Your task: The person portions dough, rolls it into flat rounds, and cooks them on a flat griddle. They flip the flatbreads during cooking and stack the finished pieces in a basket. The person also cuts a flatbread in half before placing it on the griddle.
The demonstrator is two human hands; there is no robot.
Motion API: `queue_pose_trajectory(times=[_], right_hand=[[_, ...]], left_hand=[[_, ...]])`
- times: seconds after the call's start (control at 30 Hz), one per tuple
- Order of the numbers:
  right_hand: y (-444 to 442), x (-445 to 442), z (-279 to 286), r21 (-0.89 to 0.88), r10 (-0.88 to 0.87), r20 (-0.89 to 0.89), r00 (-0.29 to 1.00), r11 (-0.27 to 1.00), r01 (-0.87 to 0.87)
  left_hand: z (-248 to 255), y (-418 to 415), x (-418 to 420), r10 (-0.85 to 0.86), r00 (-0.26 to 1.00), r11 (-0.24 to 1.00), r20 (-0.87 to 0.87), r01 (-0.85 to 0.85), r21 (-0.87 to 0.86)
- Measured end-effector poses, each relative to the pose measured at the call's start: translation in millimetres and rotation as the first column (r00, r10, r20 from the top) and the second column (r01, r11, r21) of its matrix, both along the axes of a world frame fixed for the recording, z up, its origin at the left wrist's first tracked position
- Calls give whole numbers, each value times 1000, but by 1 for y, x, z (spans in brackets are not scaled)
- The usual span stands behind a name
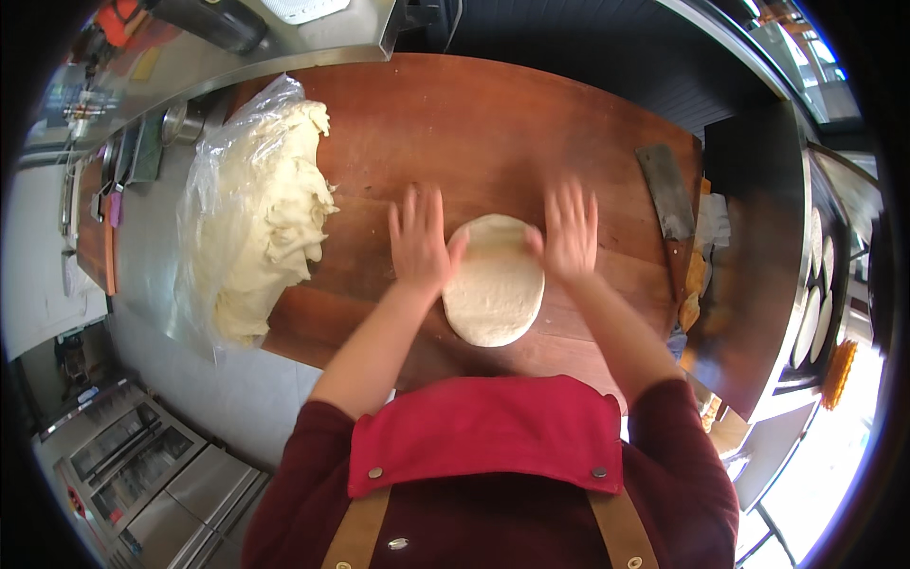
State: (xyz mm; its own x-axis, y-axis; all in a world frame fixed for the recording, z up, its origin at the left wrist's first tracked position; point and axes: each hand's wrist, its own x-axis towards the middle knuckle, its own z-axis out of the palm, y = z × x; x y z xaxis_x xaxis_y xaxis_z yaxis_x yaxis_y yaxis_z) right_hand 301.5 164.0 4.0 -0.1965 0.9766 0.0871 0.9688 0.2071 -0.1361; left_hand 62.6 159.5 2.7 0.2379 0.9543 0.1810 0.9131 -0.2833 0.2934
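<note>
A flattened oval of dough (pixel 493 306) lies on the brown wooden worktop (pixel 455 107) before me. My left hand (pixel 421 242) is spread flat at its upper left, the thumb by the dough's edge. On the upper right side, my right hand (pixel 571 231) is spread in the same way, its thumb near the opposite edge. Both hands are blurred, and whether they touch the dough or the wood cannot be told. A blurred band crosses the dough between the thumbs. To the left rests a large mass of raw dough (pixel 291 206), partly under clear plastic film (pixel 213 192).
A cleaver (pixel 666 192) with a wooden handle lies at the worktop's right edge. Beyond it, flat round dough pieces (pixel 805 327) sit in a dark tray. A steel counter (pixel 320 57) with a dark bottle (pixel 213 25) borders the upper left. A metal pot (pixel 183 124) stands behind the dough mass.
</note>
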Motion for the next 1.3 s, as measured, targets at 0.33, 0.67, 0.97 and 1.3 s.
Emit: queue_pose_trajectory(times=[0.33, 0.67, 0.97, 1.3], right_hand=[[-3, 3, 1, -80, 111, -42, 993, 990, -114], [-7, 14, 1, -61, 20, -56, 998, 998, -24], [-126, 34, 10, -145, 118, -120, 986, 980, -135], [-233, 51, -9, -13, 99, -208, 973, 995, -104]], left_hand=[[0, -18, 5, -23, 1000, 998, -12, 22, -62], [-8, -40, -7, 180, 968, 984, 174, -176, -37], [3, -140, 16, -79, 996, 989, -50, 72, -130], [-8, -213, -16, -526, 839, 829, 138, 542, -140]])
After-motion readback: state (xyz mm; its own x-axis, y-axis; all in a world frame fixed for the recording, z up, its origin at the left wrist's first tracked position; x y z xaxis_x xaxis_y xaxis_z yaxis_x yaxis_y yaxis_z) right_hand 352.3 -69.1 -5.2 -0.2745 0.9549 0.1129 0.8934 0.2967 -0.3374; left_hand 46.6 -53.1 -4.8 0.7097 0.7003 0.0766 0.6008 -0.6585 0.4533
